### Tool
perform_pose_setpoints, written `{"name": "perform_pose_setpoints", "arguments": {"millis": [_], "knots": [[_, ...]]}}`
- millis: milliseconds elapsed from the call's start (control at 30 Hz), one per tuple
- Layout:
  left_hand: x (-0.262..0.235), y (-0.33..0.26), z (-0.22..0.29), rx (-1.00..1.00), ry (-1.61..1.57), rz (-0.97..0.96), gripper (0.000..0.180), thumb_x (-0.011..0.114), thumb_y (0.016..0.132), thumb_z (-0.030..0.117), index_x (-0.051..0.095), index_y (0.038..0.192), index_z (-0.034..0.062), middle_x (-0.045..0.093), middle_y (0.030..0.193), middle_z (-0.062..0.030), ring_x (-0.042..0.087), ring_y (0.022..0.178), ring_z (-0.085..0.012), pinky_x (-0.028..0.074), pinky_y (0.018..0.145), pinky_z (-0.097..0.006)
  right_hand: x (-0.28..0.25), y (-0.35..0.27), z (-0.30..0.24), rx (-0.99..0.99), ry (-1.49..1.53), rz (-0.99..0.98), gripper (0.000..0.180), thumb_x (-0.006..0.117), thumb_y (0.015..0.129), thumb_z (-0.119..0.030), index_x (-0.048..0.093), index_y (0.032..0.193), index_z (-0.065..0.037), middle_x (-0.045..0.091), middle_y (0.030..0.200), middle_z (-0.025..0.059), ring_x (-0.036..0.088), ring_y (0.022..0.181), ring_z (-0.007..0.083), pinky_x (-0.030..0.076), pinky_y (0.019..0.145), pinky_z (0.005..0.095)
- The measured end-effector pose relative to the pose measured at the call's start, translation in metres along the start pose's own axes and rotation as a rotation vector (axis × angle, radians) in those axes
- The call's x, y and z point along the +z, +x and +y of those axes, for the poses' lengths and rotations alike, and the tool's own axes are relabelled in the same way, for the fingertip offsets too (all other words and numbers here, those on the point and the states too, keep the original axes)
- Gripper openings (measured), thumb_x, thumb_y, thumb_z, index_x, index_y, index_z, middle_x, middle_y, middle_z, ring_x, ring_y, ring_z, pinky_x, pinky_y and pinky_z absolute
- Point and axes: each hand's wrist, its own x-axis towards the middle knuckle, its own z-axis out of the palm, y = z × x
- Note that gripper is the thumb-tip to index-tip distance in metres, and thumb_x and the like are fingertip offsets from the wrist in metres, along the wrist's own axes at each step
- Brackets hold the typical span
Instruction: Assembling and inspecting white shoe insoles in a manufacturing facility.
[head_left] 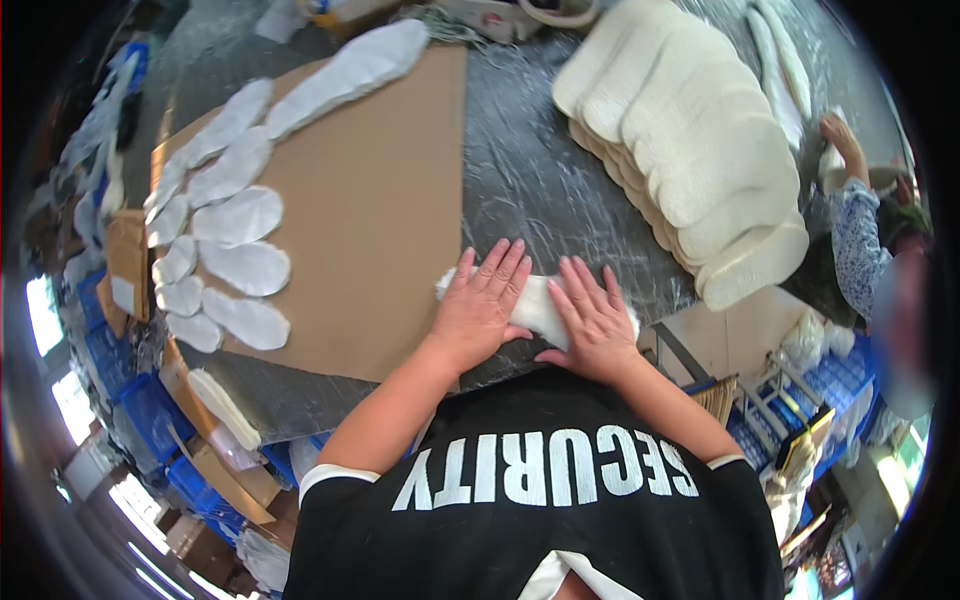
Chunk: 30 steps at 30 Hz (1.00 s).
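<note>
A white, soft, insole-shaped pad [540, 308] lies crosswise at the near edge of the table. My left hand [483, 305] rests flat on its left part, fingers stretched out and pointing away from me. On its right part lies my right hand [592, 322], palm down with the fingers spread. Both palms hide much of the pad, so its full outline cannot be made out. To the right, a thick fanned stack of cream insole-shaped pieces [700, 140] reaches toward the far side of the table.
A brown cardboard sheet [370, 200] covers the table's left half, with overlapping rows of white pads [238, 215] along its left side. Dark plastic [520, 150] covers the table. At the far right another person's arm [855, 205] reaches in. Blue crates [150, 420] stand below left.
</note>
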Motion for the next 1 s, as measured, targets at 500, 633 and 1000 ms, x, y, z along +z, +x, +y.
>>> {"name": "perform_pose_setpoints", "arguments": {"millis": [500,633,1000], "knots": [[-0.098,-0.165,-0.047,-0.489,-0.390,0.964,0.010,0.071,0.078,0.005,0.062,0.082,0.0059,0.052,0.078,-0.0094,0.053,0.073,-0.0277,0.043,0.064,-0.037,-0.020,0.026,-0.014,-0.281,0.002,0.422,0.068,0.072,0.076,-0.030,0.043,0.134,-0.007,0.039,0.144,0.0217,0.041,0.127,0.0419,0.030,0.104,0.0539],[-0.133,-0.295,-0.091,-0.931,0.479,1.048,0.011,0.066,0.078,0.002,0.065,0.086,0.0084,0.057,0.083,-0.0087,0.058,0.076,-0.0289,0.048,0.065,-0.040,-0.008,0.051,-0.028,-0.300,-0.014,0.278,0.057,0.072,0.074,-0.021,0.051,0.126,-0.008,0.042,0.140,0.0202,0.041,0.126,0.0411,0.031,0.104,0.0531],[-0.055,-0.308,-0.159,-0.963,0.270,0.570,0.033,0.073,0.067,0.008,0.065,0.099,0.0092,0.059,0.103,-0.0067,0.054,0.101,-0.0290,0.042,0.087,-0.043,0.025,0.079,-0.078,-0.426,0.027,0.175,0.040,0.074,0.069,-0.016,0.060,0.106,-0.009,0.050,0.129,0.0154,0.046,0.120,0.0382,0.036,0.097,0.0520]]}}
